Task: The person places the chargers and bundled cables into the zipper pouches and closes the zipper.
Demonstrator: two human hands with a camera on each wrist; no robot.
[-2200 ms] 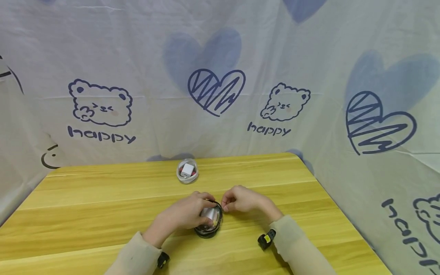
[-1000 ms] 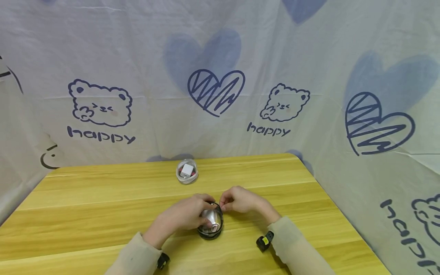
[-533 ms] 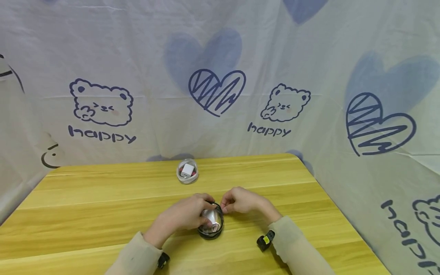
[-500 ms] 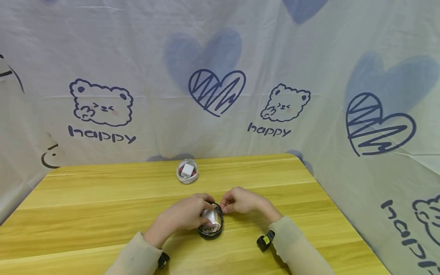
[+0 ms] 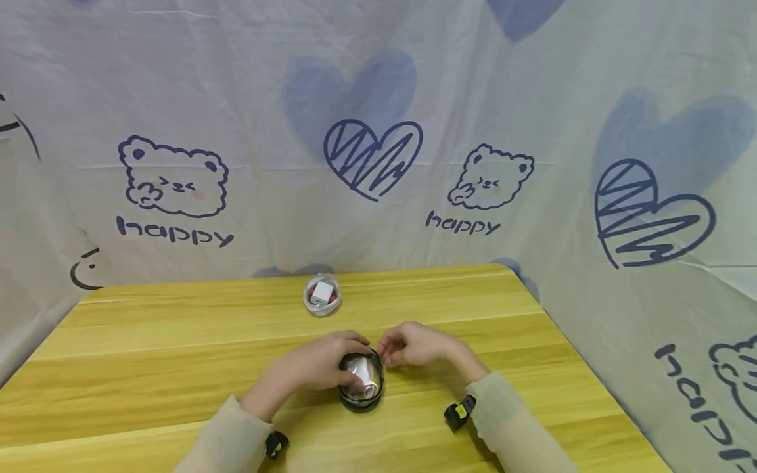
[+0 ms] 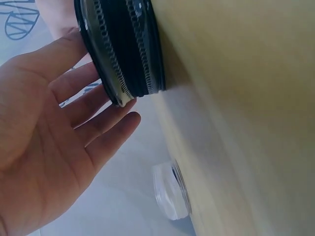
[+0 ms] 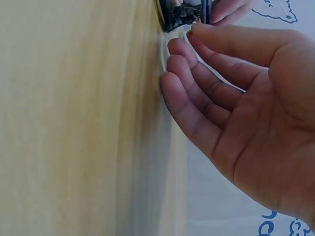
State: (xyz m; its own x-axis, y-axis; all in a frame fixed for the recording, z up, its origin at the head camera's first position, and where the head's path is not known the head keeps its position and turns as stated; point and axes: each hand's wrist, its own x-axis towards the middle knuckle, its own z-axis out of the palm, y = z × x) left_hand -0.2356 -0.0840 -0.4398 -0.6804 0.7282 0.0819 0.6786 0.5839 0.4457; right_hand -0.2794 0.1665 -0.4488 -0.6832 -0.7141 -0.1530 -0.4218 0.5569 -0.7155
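Observation:
A small round zip case [image 5: 363, 402] with black trim and a clear top stands on the table, and a white item [image 5: 365, 372] shows through it. My left hand [image 5: 322, 362] holds it from the left, thumb on the clear top and fingers round the far side. In the left wrist view, rows of zipper teeth [image 6: 141, 54] run along the black side of the case. My right hand [image 5: 418, 345] is at the right rim, thumb and index finger pinching what looks like the zipper pull, mostly hidden by the fingertips. Its other fingers curl loosely.
Farther back on the wooden table [image 5: 177, 328] lies a clear round case [image 5: 307, 303] with a white charger plug [image 5: 322, 293] and something red inside. A printed cloth [image 5: 266, 197] hangs behind the table and along its right side.
Over about two seconds the zip case has turned slightly and shifted a little to the right. My left wrist has just moved slightly left; my right hand stays almost in place.

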